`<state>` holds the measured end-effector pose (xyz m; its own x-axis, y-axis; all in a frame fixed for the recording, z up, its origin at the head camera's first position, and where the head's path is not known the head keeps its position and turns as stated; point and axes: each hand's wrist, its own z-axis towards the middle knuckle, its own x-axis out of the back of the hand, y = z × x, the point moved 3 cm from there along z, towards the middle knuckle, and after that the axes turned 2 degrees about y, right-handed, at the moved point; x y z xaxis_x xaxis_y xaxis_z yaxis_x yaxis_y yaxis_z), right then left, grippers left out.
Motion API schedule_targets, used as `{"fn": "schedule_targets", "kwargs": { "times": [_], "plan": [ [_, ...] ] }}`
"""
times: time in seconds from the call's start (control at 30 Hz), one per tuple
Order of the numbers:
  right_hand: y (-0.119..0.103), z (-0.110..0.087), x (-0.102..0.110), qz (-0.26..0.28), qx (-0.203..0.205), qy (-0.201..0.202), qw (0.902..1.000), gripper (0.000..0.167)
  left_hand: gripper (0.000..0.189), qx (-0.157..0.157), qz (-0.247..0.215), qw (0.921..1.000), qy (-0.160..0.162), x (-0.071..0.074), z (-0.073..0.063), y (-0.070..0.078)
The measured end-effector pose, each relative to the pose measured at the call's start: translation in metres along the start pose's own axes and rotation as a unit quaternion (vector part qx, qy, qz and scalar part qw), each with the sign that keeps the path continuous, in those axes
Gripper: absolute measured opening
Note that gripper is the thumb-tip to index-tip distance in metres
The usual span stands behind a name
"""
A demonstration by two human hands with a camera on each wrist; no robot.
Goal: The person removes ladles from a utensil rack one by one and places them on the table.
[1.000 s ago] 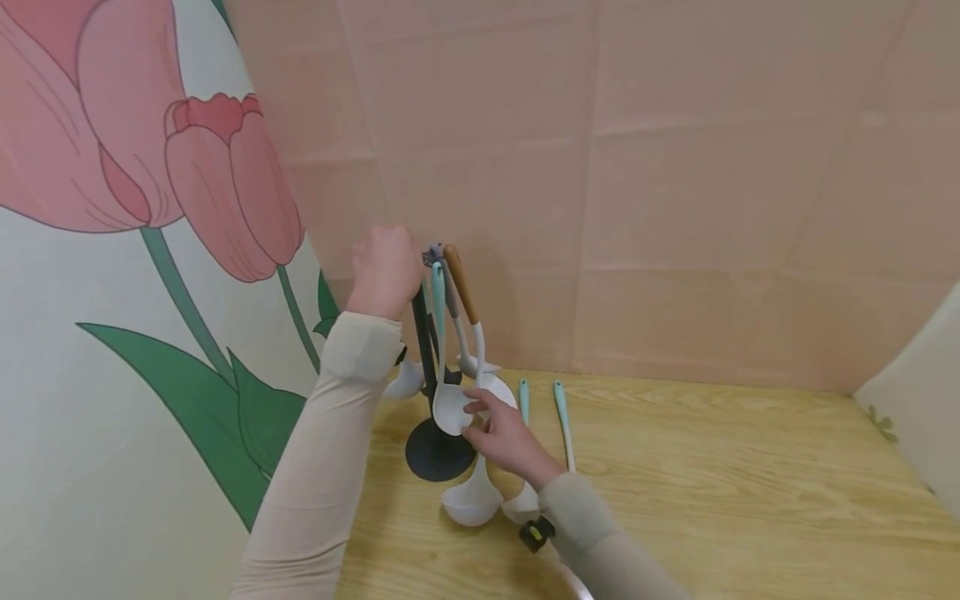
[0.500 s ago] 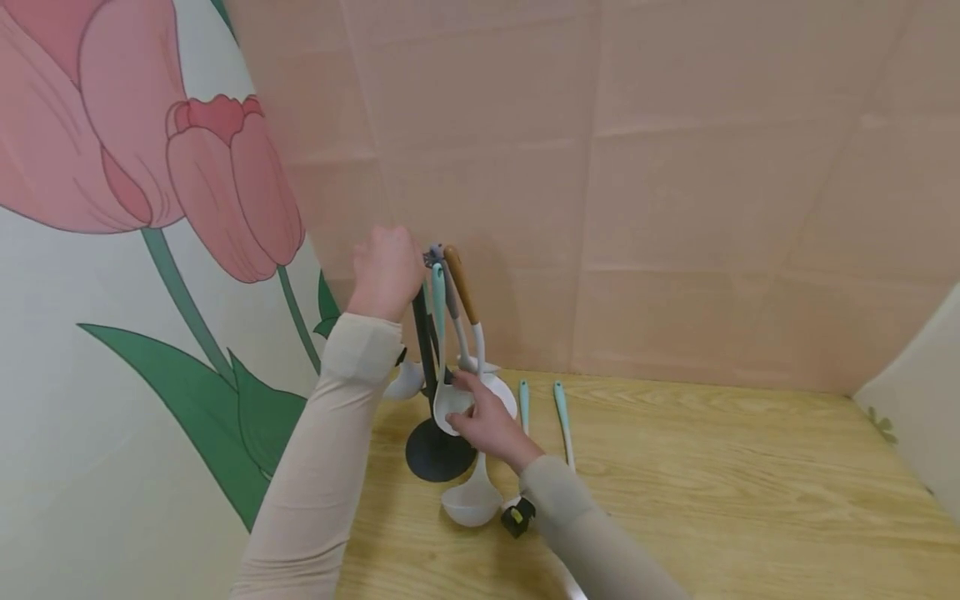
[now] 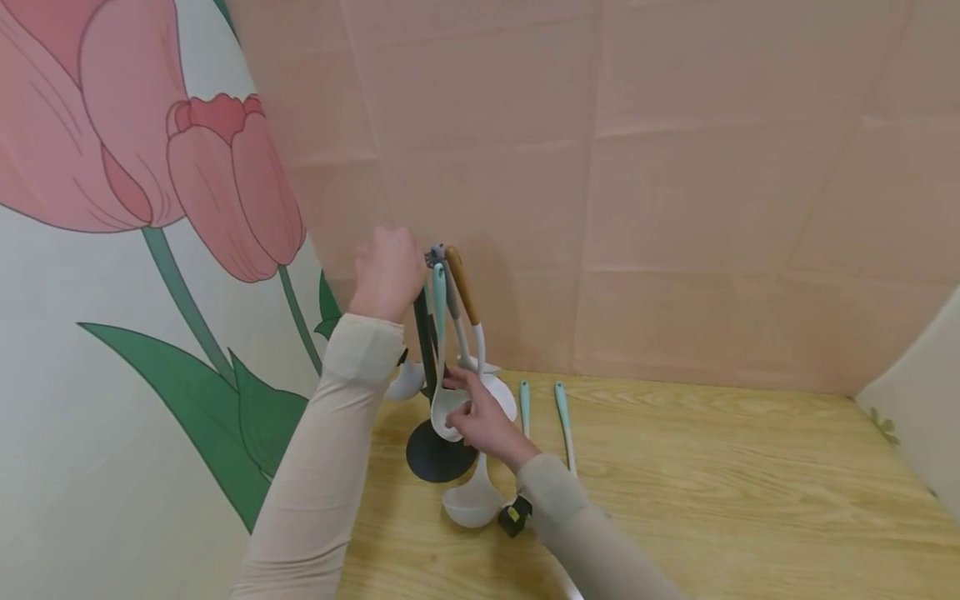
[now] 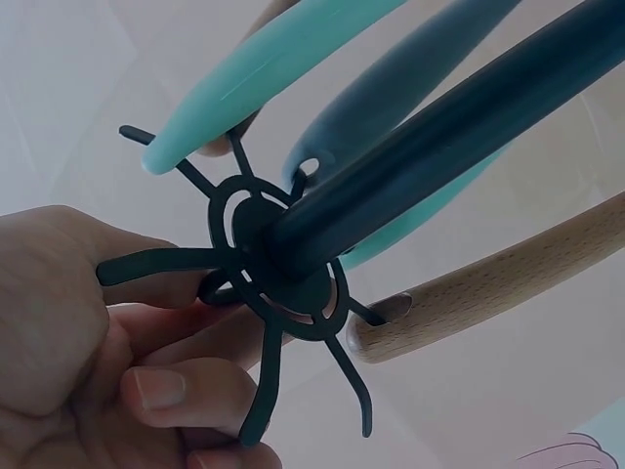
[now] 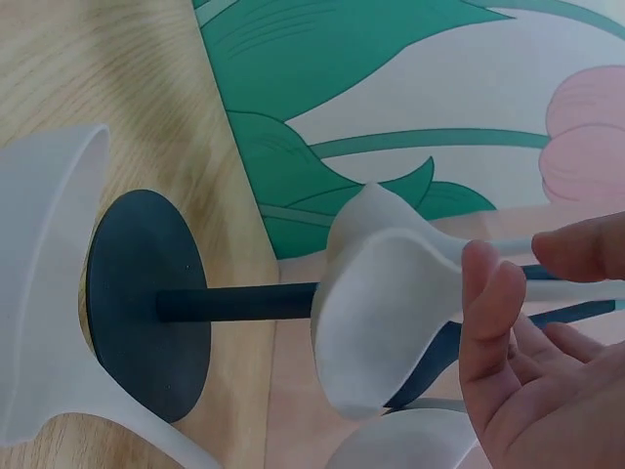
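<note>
My left hand (image 3: 388, 271) (image 4: 59, 342) grips the top of a dark utensil stand (image 3: 441, 452) (image 4: 342, 227), its fingers curled beside the ring of hooks. Several utensils hang from the hooks. One is a white ladle (image 3: 447, 407) (image 5: 386, 318) with a turquoise handle (image 3: 438, 300). By its bowl and neck lies my right hand (image 3: 486, 417) (image 5: 547, 391), fingers bent loosely, with a gap between thumb and index finger. Those fingers cover part of the bowl and neck. A brown-handled utensil (image 3: 461, 283) and a grey-handled one (image 3: 452, 296) hang farther right.
A white ladle (image 3: 472, 502) lies on the wooden table (image 3: 735, 492) in front of the stand's base. Two turquoise handles (image 3: 562, 404) lie to the right, partly hidden by my right arm. A tulip-painted wall (image 3: 225, 192) borders the left side; a pink covering (image 3: 675, 192) hangs behind.
My right hand has moved left and slightly up across the hanging ladle's bowl. That bowl has shifted slightly left and down. My left hand stays at the stand's top.
</note>
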<state>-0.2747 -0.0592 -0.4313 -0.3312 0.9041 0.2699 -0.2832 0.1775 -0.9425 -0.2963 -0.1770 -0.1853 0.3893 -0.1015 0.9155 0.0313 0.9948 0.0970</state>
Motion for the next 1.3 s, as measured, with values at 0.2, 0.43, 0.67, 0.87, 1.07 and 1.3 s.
{"fn": "schedule_targets", "kwargs": {
  "times": [0.2,0.43,0.67,0.87,1.07,1.3],
  "plan": [
    [-0.002,0.001,-0.003,0.008,0.004,-0.019,0.9998,0.062,0.033,-0.002,0.009,0.9999,0.007,-0.001,0.0,0.002],
    [-0.005,-0.003,-0.003,-0.001,0.012,-0.01,0.9999,0.035,0.035,-0.004,0.025,0.9997,0.004,-0.003,-0.001,0.004],
    [-0.008,-0.008,-0.004,-0.019,0.021,0.008,0.9996,0.028,0.039,0.001,0.038,0.9993,0.002,-0.003,0.0,0.002],
    [-0.009,-0.011,-0.003,-0.047,0.029,0.017,0.9983,0.023,0.039,0.007,0.04,0.9991,0.009,-0.003,0.0,0.003],
    [-0.01,-0.013,-0.002,-0.053,0.043,0.019,0.9975,0.025,0.039,0.015,0.041,0.9989,0.017,-0.003,-0.001,0.003],
    [-0.008,-0.015,0.0,-0.058,0.051,0.034,0.9964,0.023,0.038,0.013,0.031,0.9993,0.015,-0.003,0.001,0.002]
  ]
}}
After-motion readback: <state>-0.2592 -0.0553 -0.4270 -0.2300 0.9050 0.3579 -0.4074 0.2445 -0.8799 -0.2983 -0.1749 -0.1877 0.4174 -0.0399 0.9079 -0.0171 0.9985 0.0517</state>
